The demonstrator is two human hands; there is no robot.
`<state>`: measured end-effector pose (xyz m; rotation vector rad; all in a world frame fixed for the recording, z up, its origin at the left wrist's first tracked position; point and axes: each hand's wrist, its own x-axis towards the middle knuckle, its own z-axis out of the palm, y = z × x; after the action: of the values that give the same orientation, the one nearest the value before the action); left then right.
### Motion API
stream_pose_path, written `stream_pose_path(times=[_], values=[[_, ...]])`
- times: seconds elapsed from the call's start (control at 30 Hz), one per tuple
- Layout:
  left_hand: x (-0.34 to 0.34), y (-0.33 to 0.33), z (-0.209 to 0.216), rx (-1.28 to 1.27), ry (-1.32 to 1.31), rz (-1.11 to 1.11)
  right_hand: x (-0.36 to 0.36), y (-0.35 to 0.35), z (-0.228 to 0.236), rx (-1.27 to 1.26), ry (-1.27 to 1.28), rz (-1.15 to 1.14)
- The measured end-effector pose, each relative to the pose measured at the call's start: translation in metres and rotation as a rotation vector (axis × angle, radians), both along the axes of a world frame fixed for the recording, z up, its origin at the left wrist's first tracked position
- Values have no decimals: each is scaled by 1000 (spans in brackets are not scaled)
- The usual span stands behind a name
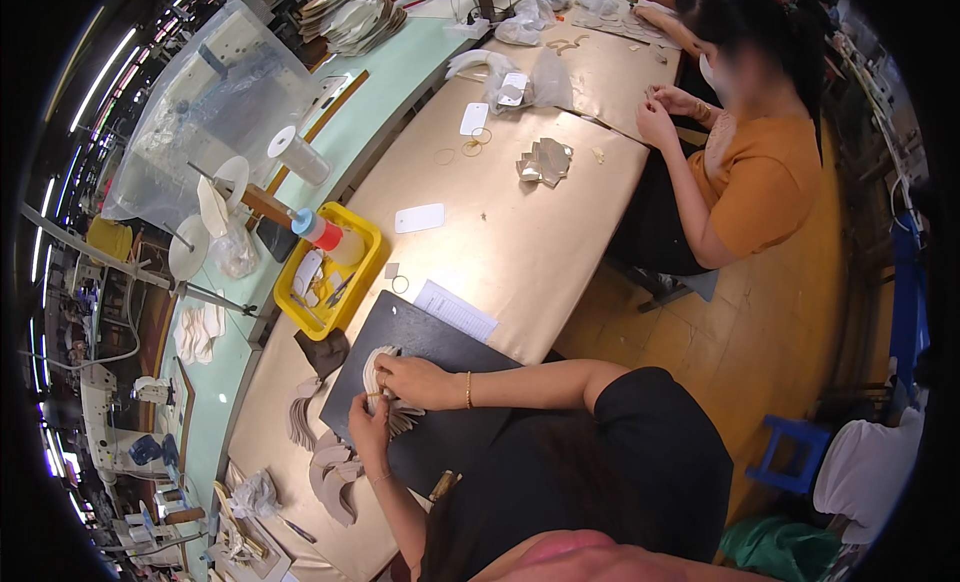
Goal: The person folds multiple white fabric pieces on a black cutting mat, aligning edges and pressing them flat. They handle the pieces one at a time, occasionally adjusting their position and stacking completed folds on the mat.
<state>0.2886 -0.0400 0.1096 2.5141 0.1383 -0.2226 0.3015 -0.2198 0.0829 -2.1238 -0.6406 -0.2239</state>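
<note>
Both my hands are at a bundle of curved cream-coloured cut pieces (376,366), its layers fanning out at the lower end, above a dark board (440,344). My right hand (418,382) has its fingers closed round the top of the bundle. From below, my left hand (369,428) pinches its near side, where a thin yellowish band seems to cross; its detail is too small to make out. Left of the board lie more bundles of curved greyish-beige pieces (334,474), with another stack (301,412) just above them.
Beyond the board stands a yellow tray (373,266) holding a red-and-blue-topped container and small tools. A printed sheet (458,312) lies by the board's far edge. Farther off are a white tag (419,218) and a pile of beige pieces (545,163). A co-worker in orange (770,182) sits at the far right.
</note>
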Motion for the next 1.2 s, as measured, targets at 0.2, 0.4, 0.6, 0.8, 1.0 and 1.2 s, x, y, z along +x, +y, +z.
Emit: stream_pose_path(times=[0.2,0.4,0.6,0.8,1.0,1.2], values=[[-3,-15,-23,-370,-207,136,-2,-8,-2,68,-68,44],[-1,-21,-28,-902,-220,318,-1,-18,11,166,38,26],[0,-22,-13,-1247,-192,388,9,-20,25,468,395,119],[-8,-23,-2,-1168,-205,319,14,-12,32,343,535,10],[-24,-26,14,-958,-144,321,21,-6,28,498,616,85],[-33,-8,34,-827,-49,229,24,-18,37,836,1222,397]])
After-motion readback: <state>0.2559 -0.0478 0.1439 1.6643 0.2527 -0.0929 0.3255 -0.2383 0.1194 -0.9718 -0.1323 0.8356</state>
